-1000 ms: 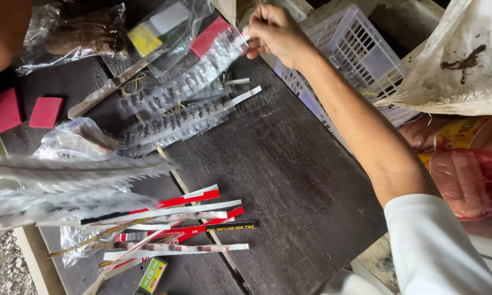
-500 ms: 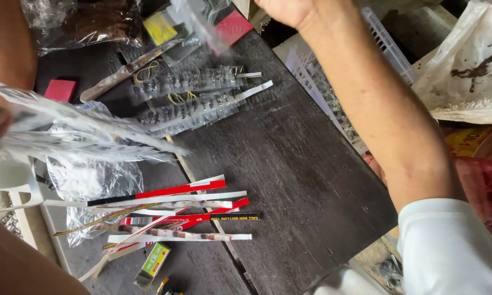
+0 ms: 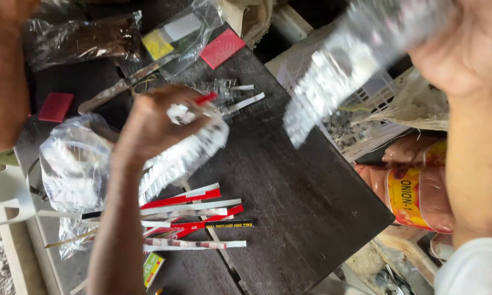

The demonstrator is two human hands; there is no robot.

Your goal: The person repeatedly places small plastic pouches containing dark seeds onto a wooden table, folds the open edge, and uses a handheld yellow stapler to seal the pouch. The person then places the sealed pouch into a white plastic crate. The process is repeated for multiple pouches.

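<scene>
Head-camera view over a dark wooden table (image 3: 311,207): two bare hands are raised above it, each with a clear plastic packet of small white pieces. The left hand (image 3: 158,123) is curled closed around the top of one packet (image 3: 188,153), pinching it near a red tab, and the packet hangs from the fist down toward the table. The right hand (image 3: 464,49), close to the lens at upper right, holds a second packet (image 3: 333,82), which is blurred; how its fingers sit on the packet cannot be told. Below the left hand lies a loose heap of red and white strips (image 3: 191,216) on the boards, with a crumpled clear bag (image 3: 74,164) just beside them. Two more filled packets (image 3: 224,93) lie flat near the table's far edge, next to a red card (image 3: 222,48) and a sleeve with a yellow card (image 3: 172,38). Another red card (image 3: 56,106) lies at left. A white plastic basket (image 3: 366,104) stands off the table's right edge, behind the blurred packet, and an orange mesh sack (image 3: 415,191) lies below it. Judging by the layout, the packet handling is partway along: two packets are in hand, two lie waiting on the table, and the strips remain unsorted.
</scene>
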